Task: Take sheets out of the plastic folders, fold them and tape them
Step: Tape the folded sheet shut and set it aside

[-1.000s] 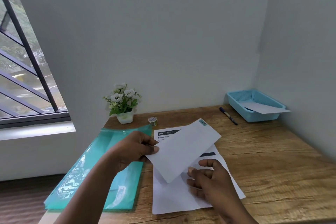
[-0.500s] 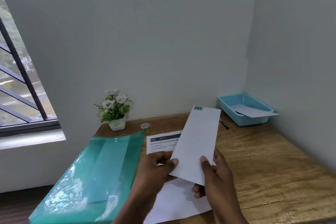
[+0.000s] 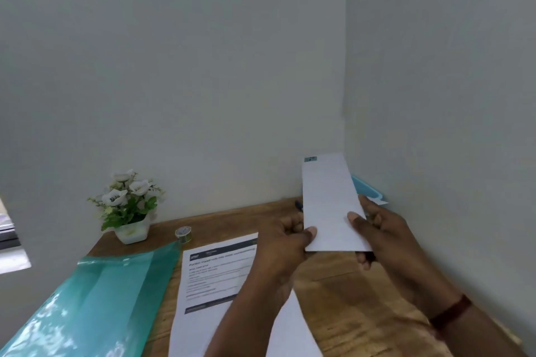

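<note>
I hold a folded white sheet (image 3: 329, 200) upright above the wooden desk (image 3: 333, 293), a small piece of tape at its top edge. My left hand (image 3: 285, 243) pinches its lower left corner, thumb on the front. My right hand (image 3: 377, 229) grips its lower right edge, thumb on the front and fingers behind. A printed sheet (image 3: 214, 278) lies flat on the desk below my left arm. Green plastic folders (image 3: 95, 304) lie at the left. A small tape roll (image 3: 183, 233) stands behind them.
A blue basket (image 3: 368, 190) with a paper in it sits in the far right corner, mostly hidden by the folded sheet. The tip of a pen (image 3: 298, 206) shows beside it. A white pot of flowers (image 3: 130, 206) stands at the back left. Walls close off the back and right.
The folded sheet has moved to the right and stands more upright, now in front of the blue basket. Both hands followed it. The view has swung to the right.
</note>
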{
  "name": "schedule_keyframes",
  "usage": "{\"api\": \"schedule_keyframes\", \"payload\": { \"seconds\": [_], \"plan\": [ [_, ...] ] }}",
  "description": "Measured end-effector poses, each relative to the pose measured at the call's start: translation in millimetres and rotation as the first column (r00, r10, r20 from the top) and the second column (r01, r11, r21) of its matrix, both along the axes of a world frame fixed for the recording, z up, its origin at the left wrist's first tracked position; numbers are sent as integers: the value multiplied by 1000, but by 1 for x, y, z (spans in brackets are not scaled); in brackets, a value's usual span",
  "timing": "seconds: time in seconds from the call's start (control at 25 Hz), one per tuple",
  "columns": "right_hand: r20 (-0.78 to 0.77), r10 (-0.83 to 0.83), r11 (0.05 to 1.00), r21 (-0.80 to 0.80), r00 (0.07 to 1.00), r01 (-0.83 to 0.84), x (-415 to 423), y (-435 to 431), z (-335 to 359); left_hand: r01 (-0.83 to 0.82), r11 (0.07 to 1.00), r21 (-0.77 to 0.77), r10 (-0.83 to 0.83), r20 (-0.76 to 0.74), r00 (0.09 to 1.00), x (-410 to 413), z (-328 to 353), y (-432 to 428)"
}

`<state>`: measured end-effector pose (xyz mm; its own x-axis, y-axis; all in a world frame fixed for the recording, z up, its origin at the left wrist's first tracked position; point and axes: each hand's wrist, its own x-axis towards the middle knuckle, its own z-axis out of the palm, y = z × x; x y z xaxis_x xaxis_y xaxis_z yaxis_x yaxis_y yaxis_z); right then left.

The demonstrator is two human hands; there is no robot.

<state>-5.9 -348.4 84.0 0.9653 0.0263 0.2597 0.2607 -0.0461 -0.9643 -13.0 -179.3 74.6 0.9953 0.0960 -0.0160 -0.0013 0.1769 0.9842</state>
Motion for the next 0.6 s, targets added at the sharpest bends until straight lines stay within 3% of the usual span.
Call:
{"api": "schedule_keyframes", "payload": {
  "seconds": [0.24,0.6],
  "plan": [
    [-123,-5,996,86,992,16,77,-57,22,75,986,-146,-87,-76,993,64,24,-43],
    [-267,-75,986,-162,961,32,163,-86,11,-59,977,-203,1,-275,961,134,8,-81]
  ]
}}
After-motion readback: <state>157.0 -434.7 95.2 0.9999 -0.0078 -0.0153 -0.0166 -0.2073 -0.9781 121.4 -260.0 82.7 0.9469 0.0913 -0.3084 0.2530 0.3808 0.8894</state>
